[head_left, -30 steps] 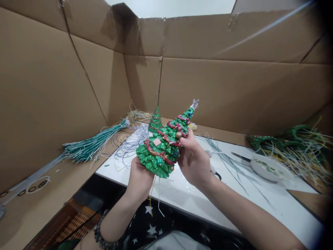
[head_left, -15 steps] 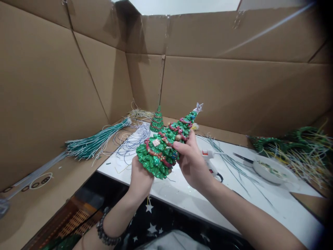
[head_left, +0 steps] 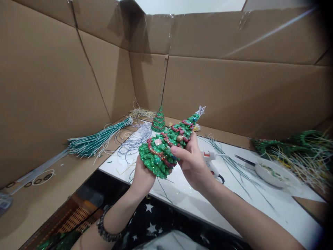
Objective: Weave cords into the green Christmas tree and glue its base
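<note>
A glittery green Christmas tree (head_left: 166,146) with red garlands, small baubles and a silver star at its tip is held tilted above the white table, its tip toward the upper right. My left hand (head_left: 143,175) grips it at the base from below; most of those fingers are hidden behind the tree. Around the middle of its right side my right hand (head_left: 191,161) is closed, thumb lying along the front. A second, smaller green tree (head_left: 158,121) stands upright behind it. Just right of my right hand lies a white glue gun (head_left: 209,156).
Left is a bundle of green wires (head_left: 97,140) with white ends, beside loose bluish wires (head_left: 134,140). Right are a white bowl (head_left: 273,173), a dark pointed tool (head_left: 244,160), green strands (head_left: 231,165) and tangled green wreaths (head_left: 299,142). Cardboard walls (head_left: 221,90) enclose the table.
The view has shifted slightly, so everything sits a little further right. Both hands keep hold of the tree, and the right thumb has slid a little down its front.
</note>
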Available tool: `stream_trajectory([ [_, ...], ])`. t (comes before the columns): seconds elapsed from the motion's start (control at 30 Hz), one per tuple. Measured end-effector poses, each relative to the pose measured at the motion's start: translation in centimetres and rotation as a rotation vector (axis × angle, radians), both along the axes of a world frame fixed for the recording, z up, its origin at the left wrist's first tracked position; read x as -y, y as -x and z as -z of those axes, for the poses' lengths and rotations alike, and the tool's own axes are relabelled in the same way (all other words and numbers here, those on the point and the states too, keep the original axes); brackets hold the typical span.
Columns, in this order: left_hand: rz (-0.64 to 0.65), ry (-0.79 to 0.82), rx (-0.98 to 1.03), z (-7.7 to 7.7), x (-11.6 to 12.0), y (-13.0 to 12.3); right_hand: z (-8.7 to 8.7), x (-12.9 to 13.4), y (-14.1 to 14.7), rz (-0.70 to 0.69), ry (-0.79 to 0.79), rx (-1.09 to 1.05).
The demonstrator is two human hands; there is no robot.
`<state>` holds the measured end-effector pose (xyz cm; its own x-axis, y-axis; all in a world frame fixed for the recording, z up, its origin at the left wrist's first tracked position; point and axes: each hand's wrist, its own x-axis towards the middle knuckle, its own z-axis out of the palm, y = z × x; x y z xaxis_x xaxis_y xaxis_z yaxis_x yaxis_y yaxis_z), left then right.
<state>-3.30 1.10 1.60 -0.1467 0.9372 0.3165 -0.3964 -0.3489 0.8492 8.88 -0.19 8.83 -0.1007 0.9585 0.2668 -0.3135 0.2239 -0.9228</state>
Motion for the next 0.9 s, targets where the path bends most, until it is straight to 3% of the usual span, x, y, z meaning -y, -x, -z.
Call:
stream_trajectory([
  [0.33,-0.058,0.003,-0.104,-0.7,0.4,0.2,-0.2,0.2,0.4,0.053,0.052,-0.019],
  [0.67,0.053,0.017,-0.063,-1.0,0.1,0.3,0.1,0.0,0.2,0.028,0.133,-0.052],
  [0.9,0.05,0.015,-0.066,-1.4,0.5,0.3,0.0,0.2,0.3,0.04,0.145,-0.036],
])
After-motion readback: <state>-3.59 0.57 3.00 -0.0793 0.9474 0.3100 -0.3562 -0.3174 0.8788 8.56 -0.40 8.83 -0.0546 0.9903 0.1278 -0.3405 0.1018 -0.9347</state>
